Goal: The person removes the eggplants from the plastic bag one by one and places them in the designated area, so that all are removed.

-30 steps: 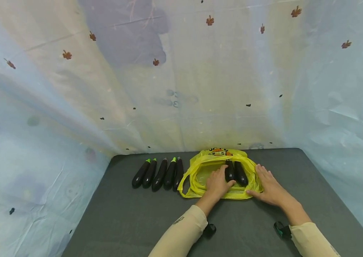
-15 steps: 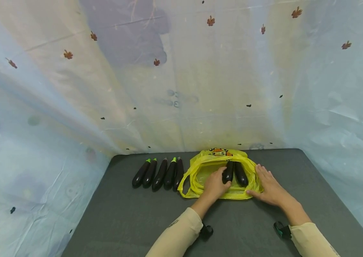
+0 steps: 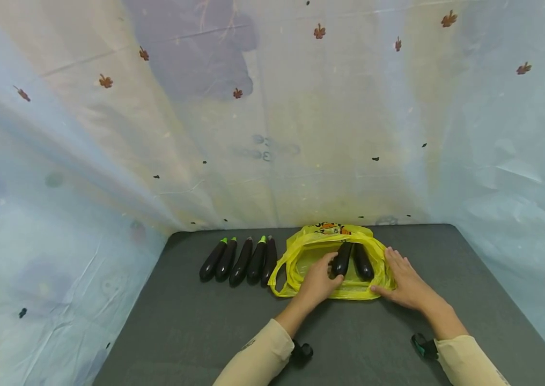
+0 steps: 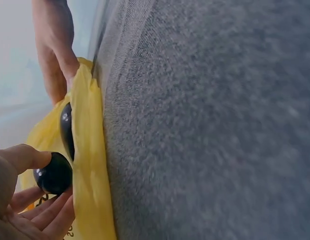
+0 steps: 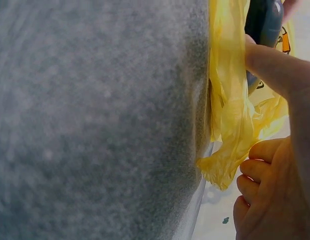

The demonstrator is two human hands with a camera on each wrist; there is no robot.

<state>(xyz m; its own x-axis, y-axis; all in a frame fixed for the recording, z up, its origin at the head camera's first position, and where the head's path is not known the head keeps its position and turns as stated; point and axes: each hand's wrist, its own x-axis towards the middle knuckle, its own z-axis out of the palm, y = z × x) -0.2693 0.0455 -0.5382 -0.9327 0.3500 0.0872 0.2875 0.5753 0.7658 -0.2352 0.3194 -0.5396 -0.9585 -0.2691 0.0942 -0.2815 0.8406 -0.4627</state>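
A yellow plastic bag (image 3: 301, 292) lies on the table with its mouth facing me. Two dark eggplants rest inside it: a left one (image 3: 342, 260) and a right one (image 3: 363, 262). My left hand (image 3: 317, 281) reaches into the mouth and grips the left eggplant near its rounded end, thumb on one side and fingers on the other, as the left wrist view shows. At the bag's right side is my right hand (image 3: 410, 284), fingers extended along the outside and thumb at the near rim. The eggplants' stem ends are hidden in the bag.
Several more eggplants (image 3: 240, 262) lie in a row left of the bag, some with green stem ends. The dark grey table (image 3: 195, 332) meets a patterned plastic sheet (image 3: 272, 134) behind and at the sides.
My left hand has moved left inside the bag with the left eggplant, which now lies tilted and farther from the right one. My right hand has stayed put.
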